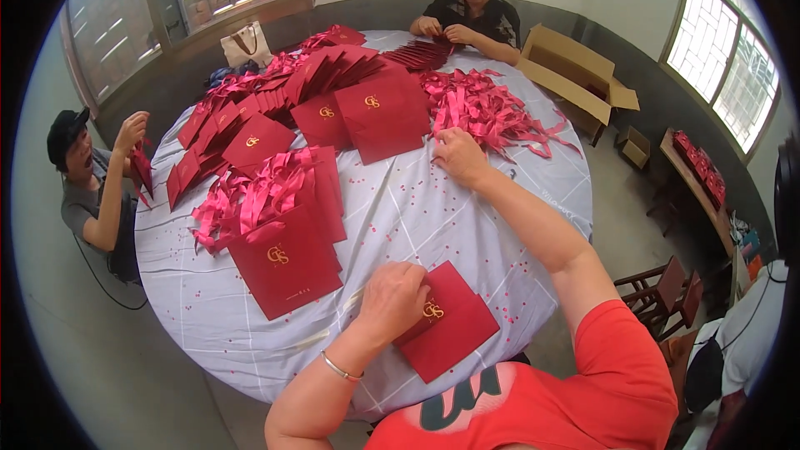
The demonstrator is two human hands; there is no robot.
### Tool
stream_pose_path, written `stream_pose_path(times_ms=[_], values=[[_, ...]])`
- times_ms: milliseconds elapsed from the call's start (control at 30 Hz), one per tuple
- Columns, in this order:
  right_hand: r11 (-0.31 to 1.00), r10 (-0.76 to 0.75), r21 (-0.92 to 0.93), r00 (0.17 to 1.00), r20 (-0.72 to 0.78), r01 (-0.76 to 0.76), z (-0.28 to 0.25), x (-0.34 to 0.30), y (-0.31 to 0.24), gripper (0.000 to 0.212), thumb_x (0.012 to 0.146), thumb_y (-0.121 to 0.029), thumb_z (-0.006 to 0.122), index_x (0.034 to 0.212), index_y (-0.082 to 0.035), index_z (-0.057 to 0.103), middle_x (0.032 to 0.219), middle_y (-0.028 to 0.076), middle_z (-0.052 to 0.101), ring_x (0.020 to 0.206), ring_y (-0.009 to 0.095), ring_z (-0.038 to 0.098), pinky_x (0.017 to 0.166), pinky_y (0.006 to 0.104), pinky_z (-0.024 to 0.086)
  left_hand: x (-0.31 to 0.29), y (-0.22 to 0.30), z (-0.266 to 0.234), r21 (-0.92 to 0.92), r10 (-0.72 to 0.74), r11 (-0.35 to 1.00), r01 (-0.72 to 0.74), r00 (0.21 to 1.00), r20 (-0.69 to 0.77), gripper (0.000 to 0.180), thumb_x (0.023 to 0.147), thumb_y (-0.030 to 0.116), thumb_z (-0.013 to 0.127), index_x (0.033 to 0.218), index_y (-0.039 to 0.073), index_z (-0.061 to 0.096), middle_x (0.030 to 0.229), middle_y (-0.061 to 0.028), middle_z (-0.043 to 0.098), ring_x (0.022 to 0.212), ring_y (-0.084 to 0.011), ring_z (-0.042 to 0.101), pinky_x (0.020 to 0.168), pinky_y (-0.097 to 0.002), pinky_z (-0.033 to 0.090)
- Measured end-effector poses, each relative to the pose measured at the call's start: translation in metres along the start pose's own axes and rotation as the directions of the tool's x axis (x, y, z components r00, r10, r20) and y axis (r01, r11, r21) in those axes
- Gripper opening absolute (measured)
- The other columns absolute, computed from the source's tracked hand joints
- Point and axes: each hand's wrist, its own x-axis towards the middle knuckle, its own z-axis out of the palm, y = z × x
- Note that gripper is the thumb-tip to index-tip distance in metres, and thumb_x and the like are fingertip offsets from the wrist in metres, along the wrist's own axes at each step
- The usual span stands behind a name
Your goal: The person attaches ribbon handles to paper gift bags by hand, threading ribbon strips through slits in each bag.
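Note:
Two dark red paper bags [455, 332] with gold lettering lie overlapping at the table's near edge. Over their left side is my left hand [392, 300], its fingers curled closed by a bag's upper left edge; whatever they hold is hidden. My right hand [458, 155] reaches far across the table, to the left edge of a heap of pink ribbons [483, 108]. Its fingers are bent together and pointing down, and I cannot make out anything in them. Just left of that hand stands a red bag [382, 121].
A ribbon-topped stack of red bags [283, 265] sits left of my left hand. Many more bags [257, 143] fill the far left. One person [475, 12] works at the far side, another [96, 192] at the left. An opened cardboard box [575, 75] stands beyond the table's right.

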Motion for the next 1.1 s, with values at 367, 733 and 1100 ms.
stream_pose_path(times_ms=[367, 733, 1100], values=[[0.701, 0.094, 0.668, 0.961, 0.26, -0.25, -0.129, -0.072, -0.134, 0.008, 0.082, -0.01, 0.074, 0.083, -0.004, 0.069, 0.078, 0.012, 0.067, 0.068, 0.028, 0.064, 0.061, 0.0365, 0.05, 0.0, 0.0, -0.005, -0.229, -0.249, 0.939, 0.256, 0.967, 0.06, 0.024, 0.079, 0.004, 0.071, 0.101, 0.001, 0.062, 0.086, -0.0161, 0.068, 0.081, -0.0309, 0.067, 0.073, -0.0381, 0.053], [0.808, 0.016, 0.59, 1.0, -0.024, 0.001, -0.155, -0.151, -0.192, 0.018, 0.072, -0.004, 0.079, 0.085, -0.005, 0.066, 0.075, 0.009, 0.063, 0.07, 0.026, 0.063, 0.064, 0.0362, 0.051, 0.007, -0.01, -0.009, -0.608, -0.403, 0.537, 0.585, 0.811, 0.424, 0.023, 0.085, 0.004, 0.066, 0.106, -0.005, 0.063, 0.095, -0.0089, 0.07, 0.086, -0.0147, 0.065, 0.076, -0.0279, 0.053], [0.481, 0.332, 0.81, 0.924, 0.187, -0.336, -0.167, -0.146, -0.175, 0.019, 0.08, 0.007, 0.072, 0.098, 0.001, 0.068, 0.096, 0.011, 0.068, 0.086, 0.019, 0.064, 0.075, 0.0289, 0.051, 0.008, -0.015, -0.009, -0.64, 0.0, 0.109, 0.761, 0.643, 0.766, 0.029, 0.093, 0.001, 0.059, 0.122, -0.004, 0.06, 0.111, -0.0069, 0.068, 0.102, -0.0104, 0.062, 0.092, -0.0251, 0.049]])
